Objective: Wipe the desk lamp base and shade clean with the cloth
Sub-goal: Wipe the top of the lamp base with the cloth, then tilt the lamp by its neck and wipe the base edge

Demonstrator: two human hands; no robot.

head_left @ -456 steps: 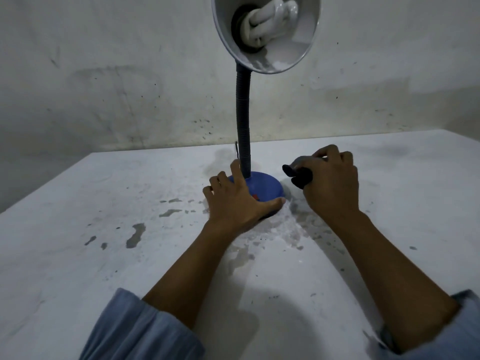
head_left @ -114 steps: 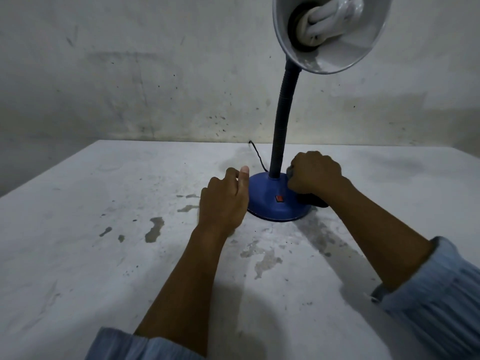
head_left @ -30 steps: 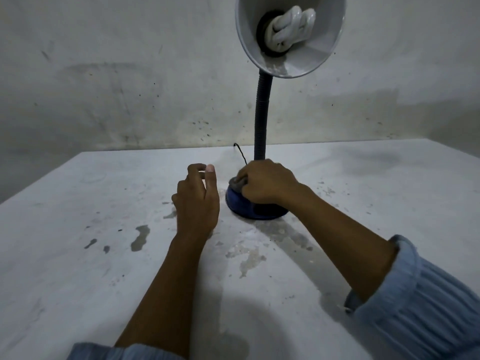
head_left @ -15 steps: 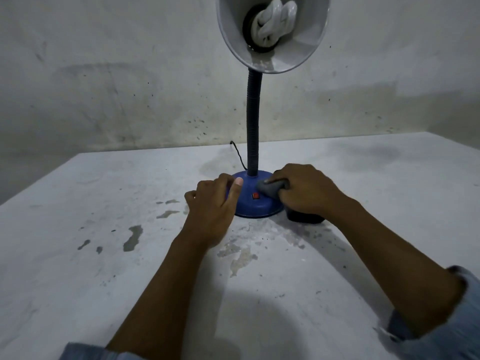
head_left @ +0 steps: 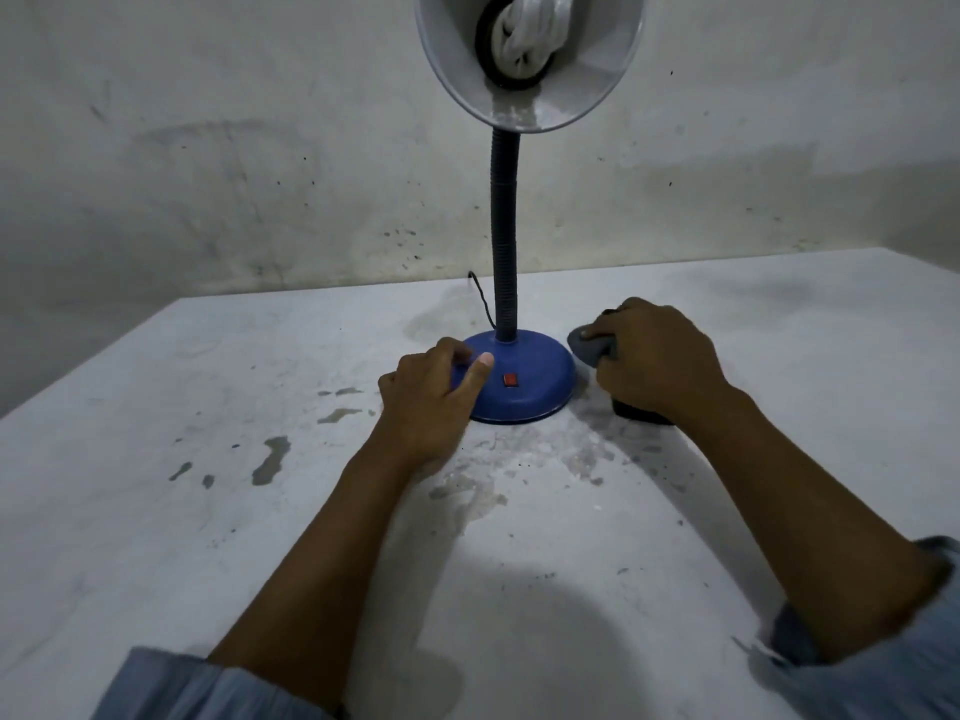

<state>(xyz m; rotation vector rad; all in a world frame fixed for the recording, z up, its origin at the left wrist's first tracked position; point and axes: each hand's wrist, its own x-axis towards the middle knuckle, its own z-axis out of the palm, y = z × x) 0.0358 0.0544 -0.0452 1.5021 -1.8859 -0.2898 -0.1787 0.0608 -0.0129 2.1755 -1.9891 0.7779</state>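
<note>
From the head view, the desk lamp stands near the back of the white table [head_left: 156, 511], its round blue base [head_left: 524, 379] flat on the surface, a dark ribbed neck [head_left: 505, 241] rising straight up to the grey shade [head_left: 530, 59], which opens toward the camera and shows a white coiled bulb [head_left: 522, 39] inside. The left hand [head_left: 431, 402] rests against the left edge of the base, thumb laid on its top beside the small red switch [head_left: 510, 379], fingers curled around the rim to steady it. The right hand [head_left: 657, 361] sits just beside the right edge of the base, fingers clamped on a bunched dark cloth [head_left: 592, 348], which peeks out grey at the fingertips and darker under the heel of the hand. The step in hand looks like wiping the base: to do it well, the left hand should hold the base firmly down so it does not slide or spin, while the cloth sweeps around the dome and into the collar where the neck enters, skirting the switch so it is not pressed. The shade appears not yet wiped. The top of the shade is cut off by the frame, the left fingertips are hidden behind the base, most of the cloth is covered by the right hand, and the thin black cord [head_left: 480, 298] behind the base runs out of sight at the table's far edge.
</note>
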